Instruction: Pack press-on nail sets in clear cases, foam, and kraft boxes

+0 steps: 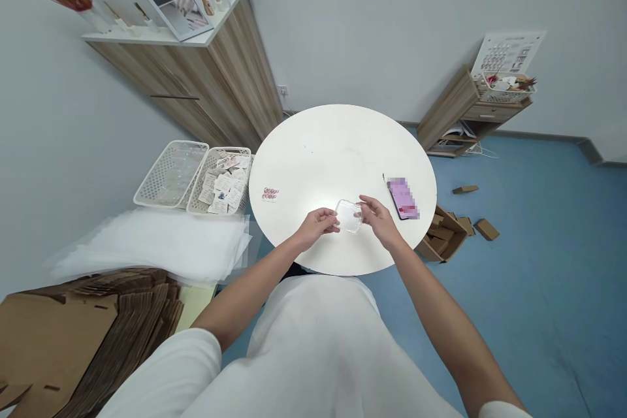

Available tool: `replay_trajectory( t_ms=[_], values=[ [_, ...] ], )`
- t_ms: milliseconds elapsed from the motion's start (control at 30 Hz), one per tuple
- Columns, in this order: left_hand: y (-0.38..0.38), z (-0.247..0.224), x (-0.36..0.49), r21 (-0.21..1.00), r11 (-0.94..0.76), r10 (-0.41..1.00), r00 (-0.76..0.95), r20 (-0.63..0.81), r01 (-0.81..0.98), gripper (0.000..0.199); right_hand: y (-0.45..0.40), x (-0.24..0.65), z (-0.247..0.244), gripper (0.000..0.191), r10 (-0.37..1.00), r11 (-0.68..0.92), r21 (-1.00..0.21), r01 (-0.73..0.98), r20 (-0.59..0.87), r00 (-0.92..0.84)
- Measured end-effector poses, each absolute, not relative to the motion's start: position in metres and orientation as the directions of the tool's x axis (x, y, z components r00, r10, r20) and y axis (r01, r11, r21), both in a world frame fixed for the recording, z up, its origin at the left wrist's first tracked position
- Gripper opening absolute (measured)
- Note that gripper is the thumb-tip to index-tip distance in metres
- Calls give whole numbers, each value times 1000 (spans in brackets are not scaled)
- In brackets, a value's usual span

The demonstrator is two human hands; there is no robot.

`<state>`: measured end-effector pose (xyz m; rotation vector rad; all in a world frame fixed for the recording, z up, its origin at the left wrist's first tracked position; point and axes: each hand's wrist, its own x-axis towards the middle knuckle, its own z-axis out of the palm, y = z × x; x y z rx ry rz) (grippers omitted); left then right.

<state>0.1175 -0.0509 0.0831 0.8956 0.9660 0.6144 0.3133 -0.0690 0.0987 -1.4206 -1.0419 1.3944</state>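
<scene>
A small clear plastic case (349,216) is held up over the near part of the round white table (337,137). My left hand (318,227) pinches its left edge between thumb and fingers. On the opposite edge, the fingers of my right hand (378,219) grip it. A phone (403,198) with a purple screen lies on the table to the right of my right hand. Near the table's left edge rests a small card with reddish shapes (270,194).
Left of the table stand a basket of cards (223,181) and a basket of clear plastic pieces (171,173). White sheets (151,241) and stacked cardboard (132,333) are nearer me. An open carton (443,235) sits on the floor at right.
</scene>
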Motion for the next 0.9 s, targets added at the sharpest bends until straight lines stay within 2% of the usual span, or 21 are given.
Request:
replay_trajectory(
  t_ms=[100, 200, 333, 400, 500, 600, 700, 800, 900],
  values=[
    [-58, 77, 118, 861, 505, 792, 435, -429, -70, 32, -82, 315, 92, 49, 945, -324, -941, -102, -326, 5],
    [-63, 75, 117, 892, 453, 788, 469, -398, -5, 40, -88, 316, 86, 51, 936, -343, -929, -137, -350, 33],
    [-62, 76, 113, 965, 218, 819, 510, -263, 147, 86, -87, 317, 80, 51, 930, -353, -921, -163, -365, 47],
    [-59, 75, 111, 970, 102, 823, 529, -207, 221, 100, -86, 316, 77, 51, 930, -360, -919, -163, -368, 23],
    [-54, 73, 111, 963, 29, 827, 534, -174, 268, 92, -87, 316, 75, 52, 931, -363, -923, -129, -364, -17],
    [-50, 70, 110, 965, 32, 835, 524, -169, 260, 82, -87, 318, 79, 56, 949, -310, -951, -5, -310, -58],
    [-49, 70, 110, 973, 57, 830, 532, -170, 222, 79, -87, 322, 87, 63, 967, -121, -967, 223, -166, -196],
    [-51, 70, 111, 980, 82, 827, 536, -169, 182, 78, -87, 325, 92, 53, 944, 90, -899, 429, -60, -323],
    [-56, 70, 112, 980, 122, 815, 547, -191, 159, 78, -88, 324, 88, 43, 940, 198, -830, 522, 9, -342]
  ],
)
